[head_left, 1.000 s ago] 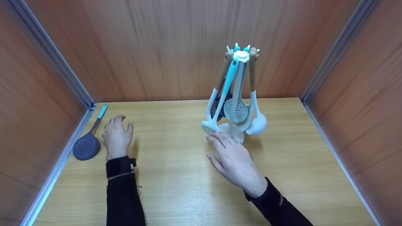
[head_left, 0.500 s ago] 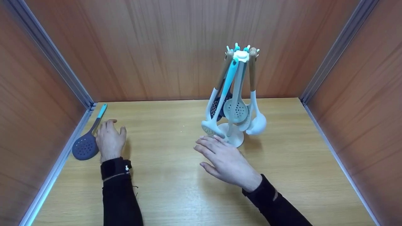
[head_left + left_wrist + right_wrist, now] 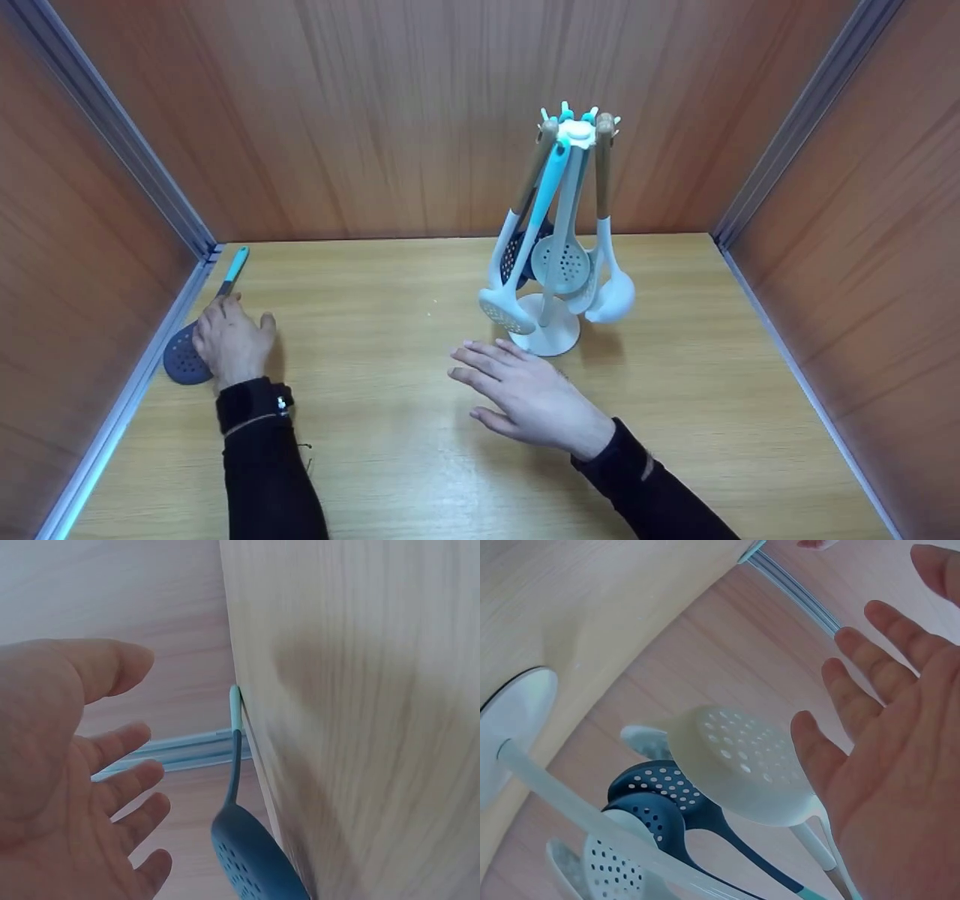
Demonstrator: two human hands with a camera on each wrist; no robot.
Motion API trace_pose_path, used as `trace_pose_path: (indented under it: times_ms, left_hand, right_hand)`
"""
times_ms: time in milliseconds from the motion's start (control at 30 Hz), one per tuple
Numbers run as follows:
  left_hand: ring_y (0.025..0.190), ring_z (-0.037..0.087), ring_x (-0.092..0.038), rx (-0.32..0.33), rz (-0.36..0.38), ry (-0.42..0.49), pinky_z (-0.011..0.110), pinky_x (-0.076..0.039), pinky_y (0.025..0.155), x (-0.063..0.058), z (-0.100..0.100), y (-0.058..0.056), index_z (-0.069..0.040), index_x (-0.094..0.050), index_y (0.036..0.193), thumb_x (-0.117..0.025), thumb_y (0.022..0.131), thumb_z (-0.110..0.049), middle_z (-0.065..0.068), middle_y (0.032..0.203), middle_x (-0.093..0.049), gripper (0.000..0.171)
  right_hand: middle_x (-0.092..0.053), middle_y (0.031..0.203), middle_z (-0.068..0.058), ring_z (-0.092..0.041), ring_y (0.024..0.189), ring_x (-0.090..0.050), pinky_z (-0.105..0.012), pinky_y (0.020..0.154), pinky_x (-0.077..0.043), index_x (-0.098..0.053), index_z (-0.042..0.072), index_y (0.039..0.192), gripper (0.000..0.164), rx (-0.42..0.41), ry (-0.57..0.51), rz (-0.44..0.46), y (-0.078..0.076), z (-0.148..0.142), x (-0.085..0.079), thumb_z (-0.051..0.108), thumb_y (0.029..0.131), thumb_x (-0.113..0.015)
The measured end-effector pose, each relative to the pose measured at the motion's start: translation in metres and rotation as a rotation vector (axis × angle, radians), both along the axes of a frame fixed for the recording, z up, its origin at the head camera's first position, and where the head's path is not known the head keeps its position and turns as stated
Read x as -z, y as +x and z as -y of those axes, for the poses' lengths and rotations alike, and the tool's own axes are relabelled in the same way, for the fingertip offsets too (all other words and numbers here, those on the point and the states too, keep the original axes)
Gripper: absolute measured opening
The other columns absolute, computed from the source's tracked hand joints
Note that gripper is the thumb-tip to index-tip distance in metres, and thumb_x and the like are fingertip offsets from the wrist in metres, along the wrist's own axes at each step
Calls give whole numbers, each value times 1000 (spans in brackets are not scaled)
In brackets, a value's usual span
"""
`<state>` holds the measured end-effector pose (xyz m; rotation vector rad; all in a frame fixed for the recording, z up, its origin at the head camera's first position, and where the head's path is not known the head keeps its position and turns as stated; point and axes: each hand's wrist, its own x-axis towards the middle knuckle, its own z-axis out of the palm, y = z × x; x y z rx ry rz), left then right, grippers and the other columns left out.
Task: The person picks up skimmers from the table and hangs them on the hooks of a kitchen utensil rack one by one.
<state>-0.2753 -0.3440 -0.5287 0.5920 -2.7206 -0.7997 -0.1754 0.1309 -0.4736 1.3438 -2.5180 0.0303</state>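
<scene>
A dark blue slotted skimmer [image 3: 185, 358] with a turquoise handle lies on the table at the left. Over its neck hovers my left hand [image 3: 234, 341], fingers loosely spread; in the left wrist view a gap separates the fingers from the skimmer [image 3: 251, 859]. My right hand [image 3: 536, 397] is held flat and empty, just in front of the round white base of a utensil stand [image 3: 551, 341]. From the stand's top hooks hang several utensils, including a white ladle [image 3: 613, 296], a white skimmer [image 3: 508, 309] with a turquoise handle and a pale green skimmer [image 3: 561, 266].
Wooden panels [image 3: 390, 120] enclose the table [image 3: 375, 337] at the back and both sides. Metal edging [image 3: 127, 405] runs along the left side, close to the skimmer. More hanging dark blue slotted utensils [image 3: 664, 784] show in the right wrist view.
My left hand has moved left, from beside the skimmer to above its neck. My right hand has drawn back from the stand's base, toward me and to the left.
</scene>
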Motion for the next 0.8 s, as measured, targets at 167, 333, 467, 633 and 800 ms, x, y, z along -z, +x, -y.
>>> trace_pose_path:
  times_ms: [167, 333, 467, 633, 800]
  left_hand:
    - [177, 60, -17, 15, 58, 6, 76, -6, 148, 2, 9, 1, 12, -33, 175, -62, 115, -27, 42, 184, -28, 77]
    - [181, 61, 0, 21, 151, 35, 77, 4, 148, 5, 18, 5, 14, -20, 178, -56, 117, -28, 42, 190, -8, 83]
    - [181, 61, 8, 27, 206, 54, 78, 7, 147, 9, 23, 6, 14, -13, 180, -54, 117, -29, 41, 191, 0, 87]
    - [181, 60, 11, 26, 235, 64, 79, 9, 146, 12, 27, 8, 14, -9, 181, -52, 118, -31, 39, 192, 5, 89]
    - [180, 61, 10, 19, 228, 60, 80, 6, 146, 12, 27, 10, 15, -11, 180, -53, 117, -31, 40, 192, 5, 88]
  right_hand:
    - [-55, 184, 0, -22, 174, -48, -50, 142, -45, -58, 23, 172, 59, 21, 36, 70, 0, -1, 2, 50, 120, -65]
    - [-52, 186, 0, -22, 176, -45, -51, 145, -41, -56, 24, 174, 59, 54, 76, 137, -3, 0, 5, 51, 122, -60]
    - [-56, 183, -1, -23, 173, -50, -51, 143, -44, -60, 22, 171, 58, 65, 68, 106, -4, 0, 9, 50, 120, -66]
    - [-59, 180, -3, -24, 171, -53, -52, 140, -48, -64, 21, 167, 57, 55, 56, 67, -6, -1, 11, 49, 118, -69]
    - [-62, 178, -3, -24, 170, -55, -52, 138, -50, -66, 21, 166, 56, 45, 52, 48, -7, -2, 12, 48, 117, -71]
